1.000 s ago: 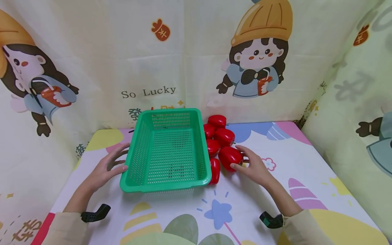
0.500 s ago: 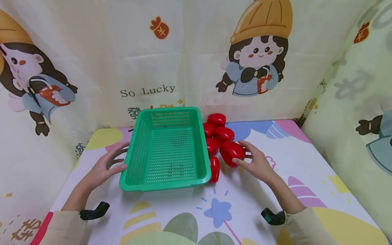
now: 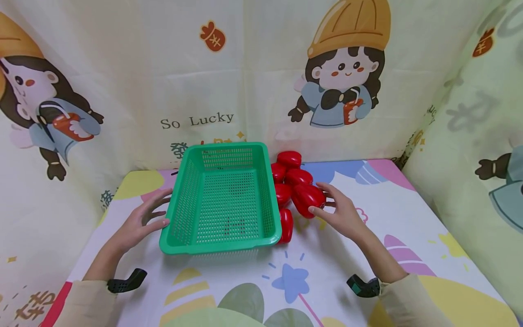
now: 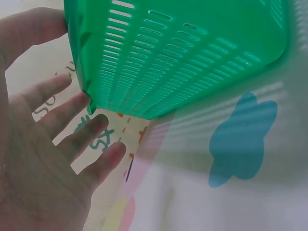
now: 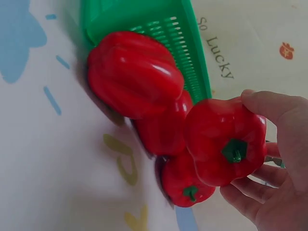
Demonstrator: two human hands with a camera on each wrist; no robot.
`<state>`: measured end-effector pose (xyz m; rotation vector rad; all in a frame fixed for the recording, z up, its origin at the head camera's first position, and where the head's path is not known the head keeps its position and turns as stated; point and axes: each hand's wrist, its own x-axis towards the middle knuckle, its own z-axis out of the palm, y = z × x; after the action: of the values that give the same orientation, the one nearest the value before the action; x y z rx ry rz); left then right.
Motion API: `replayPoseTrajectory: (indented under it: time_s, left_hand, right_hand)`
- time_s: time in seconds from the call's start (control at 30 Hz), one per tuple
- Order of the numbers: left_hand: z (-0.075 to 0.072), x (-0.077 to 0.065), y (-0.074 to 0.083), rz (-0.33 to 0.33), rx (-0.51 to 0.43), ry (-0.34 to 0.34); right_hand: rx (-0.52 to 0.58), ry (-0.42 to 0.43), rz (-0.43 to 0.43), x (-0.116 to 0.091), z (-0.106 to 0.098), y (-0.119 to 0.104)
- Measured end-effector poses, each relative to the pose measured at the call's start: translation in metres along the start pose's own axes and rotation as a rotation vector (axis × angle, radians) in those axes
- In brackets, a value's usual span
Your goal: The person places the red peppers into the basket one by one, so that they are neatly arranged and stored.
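Observation:
My right hand (image 3: 341,214) holds a red bell pepper (image 3: 306,200) between thumb and fingers, right of the green basket (image 3: 222,249). In the right wrist view, the held pepper (image 5: 207,127) turns its green stem toward the camera, and the thumb lies along its upper side. Beside the basket's other side is my left hand (image 3: 138,225), its fingers spread and its thumb at the rim. The left wrist view shows that palm (image 4: 38,178) facing the perforated basket wall (image 4: 168,62), with fingertips close to the rim. No pepper shows inside the basket.
Several other red peppers lie along the basket's right side, including one at the back (image 3: 289,159) and one near the front (image 3: 287,226). A patterned cloth (image 3: 327,281) covers the table. Printed curtains (image 3: 261,91) stand close behind and at both sides.
My right hand has moved slightly away from me, shifting the held pepper back against the others in the head view and tilting it. The left hand stays beside the basket.

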<state>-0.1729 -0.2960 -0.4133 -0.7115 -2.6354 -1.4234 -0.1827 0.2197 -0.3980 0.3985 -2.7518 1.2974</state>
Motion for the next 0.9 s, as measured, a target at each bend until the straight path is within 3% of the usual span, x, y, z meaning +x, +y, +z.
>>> replayPoseTrajectory:
  time_s: [0.9]
  left_hand:
    - [0.003,-0.002,-0.005,-0.041,-0.029,-0.02]
  right_hand:
    - [0.007,0.048,-0.033,0.007,-0.003,-0.016]
